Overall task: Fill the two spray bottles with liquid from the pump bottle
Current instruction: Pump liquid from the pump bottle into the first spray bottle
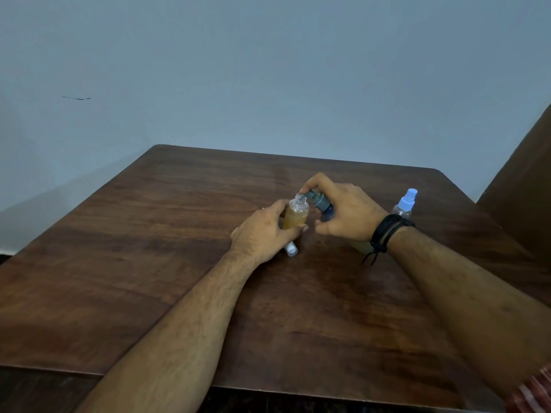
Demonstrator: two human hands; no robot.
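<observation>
Your bare forearms, one banded wrist

Both your forearms are bare and hairy, with no sleeves down to the left hand [262,231] or right hand [343,210]. Your right wrist wears stacked black bands [387,231] with a knotted cord tail hanging loose. A red-and-white striped cloth [533,391] shows by your right elbow.

Open spray btl [296,214] upright, amber-filled, under dark pump nozzle [318,199]; capped clear btl [405,206] upright at right.
</observation>
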